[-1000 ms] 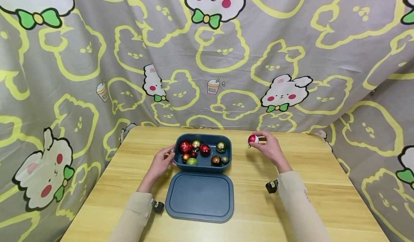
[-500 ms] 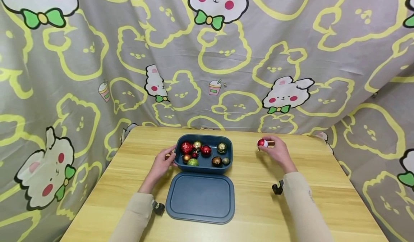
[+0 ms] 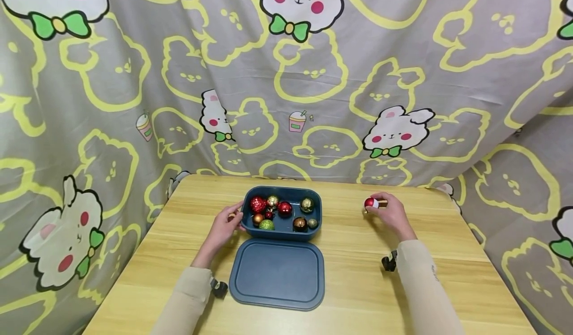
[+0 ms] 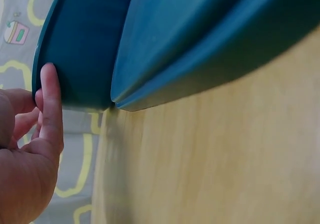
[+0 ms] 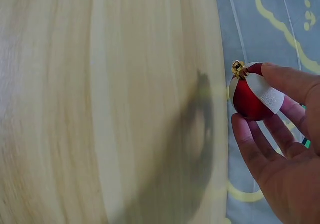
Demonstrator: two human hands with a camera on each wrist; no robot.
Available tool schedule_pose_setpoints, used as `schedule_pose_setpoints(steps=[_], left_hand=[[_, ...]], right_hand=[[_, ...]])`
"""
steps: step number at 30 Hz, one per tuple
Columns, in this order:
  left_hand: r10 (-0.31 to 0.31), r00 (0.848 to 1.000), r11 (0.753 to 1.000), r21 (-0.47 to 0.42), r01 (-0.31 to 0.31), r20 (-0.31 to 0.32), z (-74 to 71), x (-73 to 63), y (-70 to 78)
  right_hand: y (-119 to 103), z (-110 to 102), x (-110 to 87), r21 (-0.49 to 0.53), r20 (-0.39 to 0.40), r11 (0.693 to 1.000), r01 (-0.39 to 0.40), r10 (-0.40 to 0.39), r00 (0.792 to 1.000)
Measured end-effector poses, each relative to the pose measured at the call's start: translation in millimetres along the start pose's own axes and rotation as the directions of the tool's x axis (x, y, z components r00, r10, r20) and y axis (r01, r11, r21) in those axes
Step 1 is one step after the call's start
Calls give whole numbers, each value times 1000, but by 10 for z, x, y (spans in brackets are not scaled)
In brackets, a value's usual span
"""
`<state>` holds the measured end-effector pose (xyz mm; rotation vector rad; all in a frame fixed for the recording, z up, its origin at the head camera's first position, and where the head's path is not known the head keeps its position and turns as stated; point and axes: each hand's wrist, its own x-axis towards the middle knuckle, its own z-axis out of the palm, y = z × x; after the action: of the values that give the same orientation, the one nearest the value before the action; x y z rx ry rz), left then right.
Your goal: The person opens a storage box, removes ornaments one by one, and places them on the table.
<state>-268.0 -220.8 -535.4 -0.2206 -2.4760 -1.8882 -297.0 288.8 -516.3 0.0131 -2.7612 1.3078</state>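
Note:
In the head view my right hand holds a red and white Christmas bauble above the right side of the table. The right wrist view shows the bauble between thumb and fingertips, its gold cap and loop uppermost. My left hand grips the left end of a dark blue box. In the left wrist view, a fingertip lies against the outer wall of the box, with other fingers partly behind its edge. Several baubles lie inside the box, among them a shiny red one and a green one.
A blue lid lies flat on the wooden table, just in front of the box. Behind the table hangs a patterned grey curtain, which also runs down both sides. Each sleeve carries a small black wrist camera.
My right hand has moved right and slightly nearer with the red and white bauble, away from the box. My left hand stays at the box, and the baubles inside lie as before.

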Motion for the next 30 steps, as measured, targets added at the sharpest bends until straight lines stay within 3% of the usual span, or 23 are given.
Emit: schedule_pose_setpoints(steps=[11, 30], left_hand=[[-31, 999, 998, -46, 32, 15, -8, 27, -28], [-19, 1000, 999, -46, 20, 21, -21, 31, -51]], right_hand=[[120, 19, 4, -18, 22, 998, -56, 56, 998], [110, 10, -9, -12, 44, 998, -63, 64, 997]])
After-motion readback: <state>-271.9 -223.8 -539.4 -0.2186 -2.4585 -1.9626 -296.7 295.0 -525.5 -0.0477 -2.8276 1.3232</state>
